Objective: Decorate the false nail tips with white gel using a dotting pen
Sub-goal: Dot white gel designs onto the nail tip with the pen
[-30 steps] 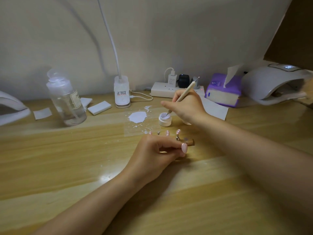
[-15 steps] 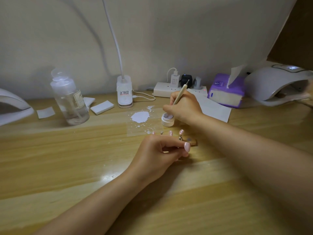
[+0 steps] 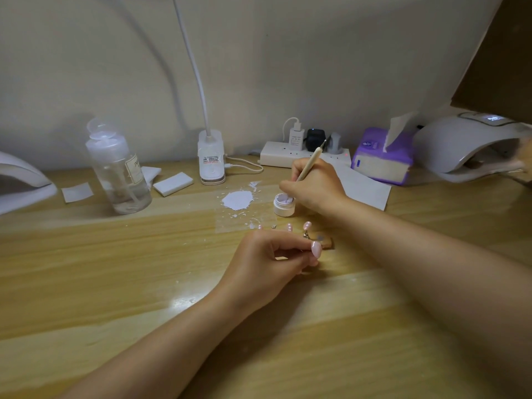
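My right hand (image 3: 313,188) grips a beige dotting pen (image 3: 309,162), its lower tip down in the small open white gel pot (image 3: 283,205). Just in front of the pot, pink false nail tips (image 3: 307,225) stand on little metal holders fixed to a wooden strip (image 3: 326,242). My left hand (image 3: 270,260) lies over the strip's left part, its fingers curled round it and the thumb on its front. Most of the strip is hidden under that hand.
A white gel blot (image 3: 237,200) lies on a clear sheet left of the pot. A clear pump bottle (image 3: 118,174), lamp base (image 3: 211,159), power strip (image 3: 288,156), purple tissue box (image 3: 383,159), nail lamp (image 3: 472,145) and white paper (image 3: 365,188) stand behind.
My right hand has drawn closer over the gel pot and the pen has swung more upright, its tip dipping into the gel. My left hand has stayed on the strip.
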`<state>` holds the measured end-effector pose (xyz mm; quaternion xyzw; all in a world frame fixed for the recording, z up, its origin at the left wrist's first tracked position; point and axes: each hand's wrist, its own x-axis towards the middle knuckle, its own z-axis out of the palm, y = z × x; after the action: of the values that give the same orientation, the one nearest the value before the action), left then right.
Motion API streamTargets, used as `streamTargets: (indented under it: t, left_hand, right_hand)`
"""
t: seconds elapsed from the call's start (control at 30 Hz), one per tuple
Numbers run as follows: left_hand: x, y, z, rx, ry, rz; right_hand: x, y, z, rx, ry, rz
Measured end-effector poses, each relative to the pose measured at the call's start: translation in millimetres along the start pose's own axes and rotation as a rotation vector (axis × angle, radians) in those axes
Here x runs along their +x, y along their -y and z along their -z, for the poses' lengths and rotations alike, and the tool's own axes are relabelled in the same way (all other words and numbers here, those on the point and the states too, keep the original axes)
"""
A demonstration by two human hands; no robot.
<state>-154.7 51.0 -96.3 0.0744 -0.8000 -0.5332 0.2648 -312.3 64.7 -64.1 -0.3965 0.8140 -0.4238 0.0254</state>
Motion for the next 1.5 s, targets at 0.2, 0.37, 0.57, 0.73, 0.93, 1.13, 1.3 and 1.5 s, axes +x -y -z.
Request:
streamTargets:
  t: [0.2,0.37,0.57,0.73,0.93,1.13,1.3,1.5]
  left_hand:
    - [-1,-1,0,-0.016,-0.012,0.009]
    - [-1,-3,0,-0.003,-0.004,-0.002]
    - [-2,-5,2,0.063,-0.012,-0.032]
    - [-1,-7,2,0.054,-0.012,-0.02]
    - [-1,-5,2,0.058,-0.012,-0.014]
    - [-1,-4,3,0.02,0.024,-0.002]
    - [-1,-4,3,0.017,0.022,0.004]
    - [-1,-4,3,0.004,0.011,0.024]
  right_hand:
    - [-3,4,9,0.297,-0.163,-0.017]
    - [-18,11,27,0.627,-0.186,-0.067]
    - [-56,11,38,0.886,-0.108,-0.139]
    - [-87,8,30,0.991,-0.063,-0.125]
    - [-100,5,22,0.996,-0.126,-0.026]
    - [-100,-1,16,0.902,-0.145,0.006]
    - [-101,-1,17,0.912,-0.145,0.008]
    - [-102,1,16,0.895,-0.14,0.024]
